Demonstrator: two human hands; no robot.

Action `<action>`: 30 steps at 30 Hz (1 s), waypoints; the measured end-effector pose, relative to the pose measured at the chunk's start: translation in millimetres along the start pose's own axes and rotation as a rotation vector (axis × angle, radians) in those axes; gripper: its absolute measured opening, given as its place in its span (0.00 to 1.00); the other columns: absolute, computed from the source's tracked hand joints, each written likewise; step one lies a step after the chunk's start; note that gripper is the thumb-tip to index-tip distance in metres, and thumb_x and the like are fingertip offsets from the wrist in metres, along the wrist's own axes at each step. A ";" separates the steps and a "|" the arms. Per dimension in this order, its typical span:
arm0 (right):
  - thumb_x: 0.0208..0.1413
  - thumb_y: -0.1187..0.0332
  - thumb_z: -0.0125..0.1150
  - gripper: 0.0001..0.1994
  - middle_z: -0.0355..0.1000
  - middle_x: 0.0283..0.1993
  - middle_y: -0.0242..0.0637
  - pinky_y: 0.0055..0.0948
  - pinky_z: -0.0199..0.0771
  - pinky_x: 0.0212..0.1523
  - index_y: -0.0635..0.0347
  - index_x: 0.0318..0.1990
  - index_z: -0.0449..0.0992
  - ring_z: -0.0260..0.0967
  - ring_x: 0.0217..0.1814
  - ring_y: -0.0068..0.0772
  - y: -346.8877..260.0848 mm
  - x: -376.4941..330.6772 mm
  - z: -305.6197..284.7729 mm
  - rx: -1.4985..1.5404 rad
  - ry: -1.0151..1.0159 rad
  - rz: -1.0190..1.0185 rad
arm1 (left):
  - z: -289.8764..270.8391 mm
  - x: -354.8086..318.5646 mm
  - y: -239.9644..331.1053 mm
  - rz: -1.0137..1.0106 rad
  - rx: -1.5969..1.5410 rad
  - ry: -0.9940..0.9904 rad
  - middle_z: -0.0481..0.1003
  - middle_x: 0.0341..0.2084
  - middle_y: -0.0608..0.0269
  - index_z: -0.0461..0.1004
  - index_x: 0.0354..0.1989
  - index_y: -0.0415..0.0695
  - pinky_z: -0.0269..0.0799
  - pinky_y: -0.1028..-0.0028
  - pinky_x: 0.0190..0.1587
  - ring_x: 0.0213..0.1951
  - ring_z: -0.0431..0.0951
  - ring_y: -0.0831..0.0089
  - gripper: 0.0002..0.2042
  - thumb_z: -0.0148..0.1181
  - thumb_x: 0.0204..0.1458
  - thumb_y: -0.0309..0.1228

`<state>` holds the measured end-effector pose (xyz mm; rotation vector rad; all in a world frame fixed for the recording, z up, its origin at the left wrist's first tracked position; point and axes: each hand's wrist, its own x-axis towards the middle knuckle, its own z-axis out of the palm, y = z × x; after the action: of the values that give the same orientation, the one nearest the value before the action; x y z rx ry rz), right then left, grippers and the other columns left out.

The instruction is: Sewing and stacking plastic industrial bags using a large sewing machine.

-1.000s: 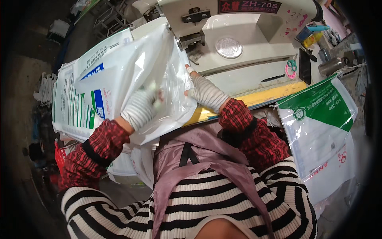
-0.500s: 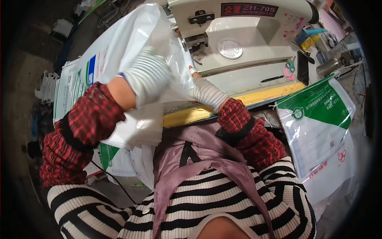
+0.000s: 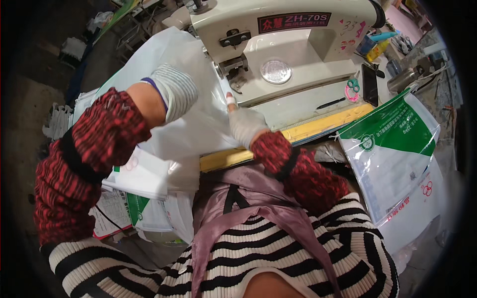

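A large white plastic bag (image 3: pixel 149 54) lies across the left end of the sewing machine (image 3: pixel 218 30), its right edge beside the needle area. My left hand (image 3: pixel 176 92), in a white striped knit glove, is curled down onto the bag; its fingertips are hidden. At the bag's right edge, just below the presser foot, my right hand (image 3: pixel 247 123) is closed on the plastic. One bare fingertip with white tape round it sticks out of that glove and points up along the edge.
Stacked white bags (image 3: pixel 141 174) lie below my left forearm. A green and white printed bag (image 3: pixel 392 149) hangs at the right. On the machine table are a black pen (image 3: pixel 330 103), small scissors (image 3: pixel 352 90) and a phone (image 3: pixel 369 83). Yellow padding (image 3: pixel 318 124) lines the front edge.
The bag's raised, folded upper part has come down and lies flatter. My left hand has shifted a little left, and the whole view has turned slightly.
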<state>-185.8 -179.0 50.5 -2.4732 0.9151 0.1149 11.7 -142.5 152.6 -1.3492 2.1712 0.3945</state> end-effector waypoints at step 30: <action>0.58 0.66 0.38 0.31 0.72 0.40 0.59 0.44 0.71 0.41 0.66 0.66 0.38 0.71 0.42 0.56 9.3 -1.2 35.4 0.345 0.040 -0.039 | -8.3 40.1 188.0 0.236 -0.094 -0.062 0.79 0.30 0.58 0.81 0.34 0.47 0.74 0.64 0.32 0.32 0.80 0.60 0.10 0.54 0.48 0.33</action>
<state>-189.4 -167.4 15.9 -2.1767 0.8252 -0.0984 -172.1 -90.8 128.4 -1.1150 2.2913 0.6265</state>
